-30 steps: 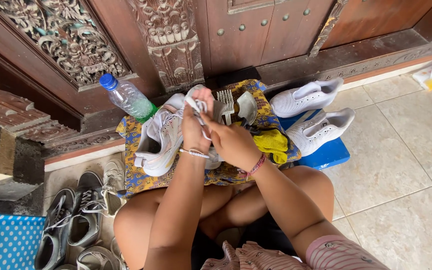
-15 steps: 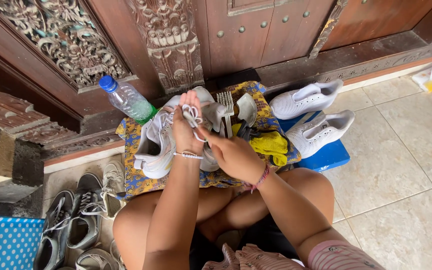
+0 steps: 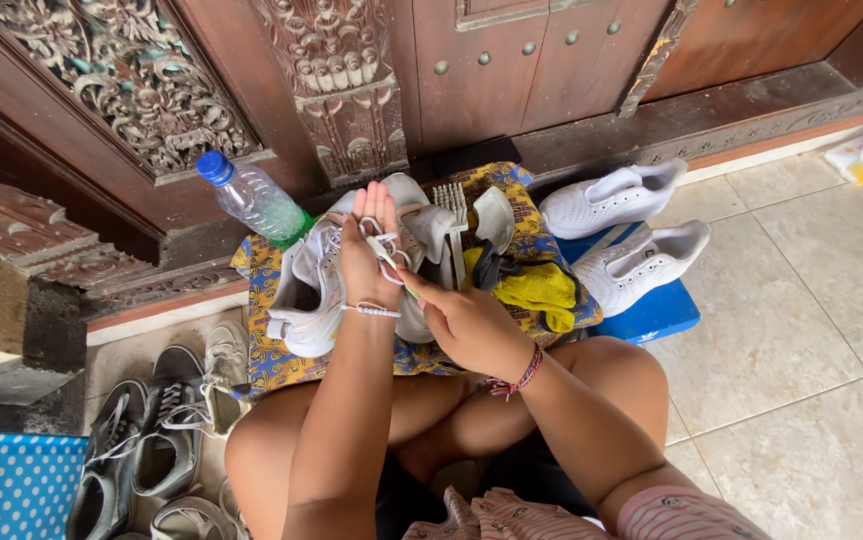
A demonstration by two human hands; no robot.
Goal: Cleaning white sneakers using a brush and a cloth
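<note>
Pinching a white shoelace (image 3: 384,246), the left hand (image 3: 370,255) fingers grasp it; the right hand (image 3: 467,322), at four o'clock, grips its lower end.

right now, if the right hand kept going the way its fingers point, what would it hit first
The right hand points up-left at the left hand, which holds a white shoelace. It would likely meet the lace and that palm first; depth is unclear.

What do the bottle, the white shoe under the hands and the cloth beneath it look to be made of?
Bottle: clear, glossy plastic by the look, see-through wall, blue cap, green band. White shoe: seemingly matte synthetic or leather-like upper with a rubbery sole; hard to tell which. White lace, held by the left hand with the right hand close by: woven cord, probably. Patterned cloth: printed woven fabric, soft folds, yellow and blue.
</note>
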